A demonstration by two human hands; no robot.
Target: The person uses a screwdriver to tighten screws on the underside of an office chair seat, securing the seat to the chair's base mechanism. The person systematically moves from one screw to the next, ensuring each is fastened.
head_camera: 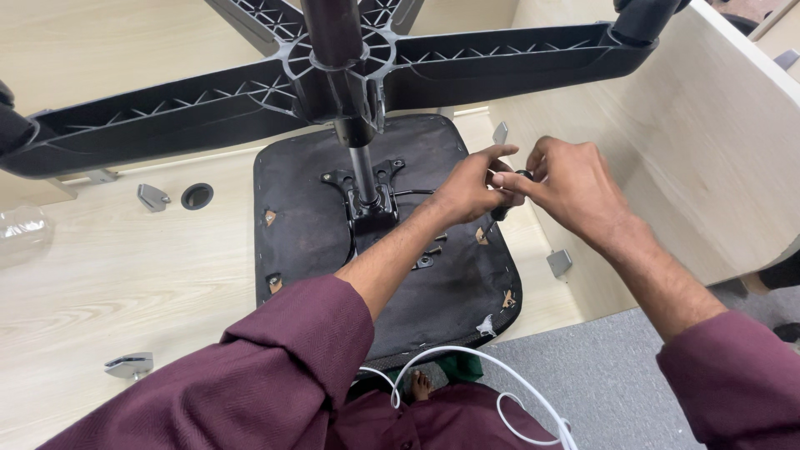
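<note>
An office chair lay upside down on the pale wooden table (100, 275), its black seat underside (317, 250) facing up and the five-spoke base (467, 71) looming at twelve o'clock on the gas-lift column (360, 171). At about two o'clock from the seat's centre plate (371, 204), both hands met over the seat's far right edge. The left hand (471, 187) was closed, fingertips pinched around a small black knob or handle (510, 193); the right hand (575, 187) was also curled shut on the same piece, thumb and forefinger pressing it from the other side. What the piece joined to was hidden by the fingers.

Several risks showed, in my judgement. Loose screws (427, 258) lay on the seat near the left forearm, so a sweep of the maroon sleeve (283, 350) could have knocked them off toward the grey carpet (600, 375) at five o'clock. The seat overhung the table's near edge, and hard twisting could have tipped it. A white cable (500, 392) looped at six o'clock might have snagged a wrist.
</note>
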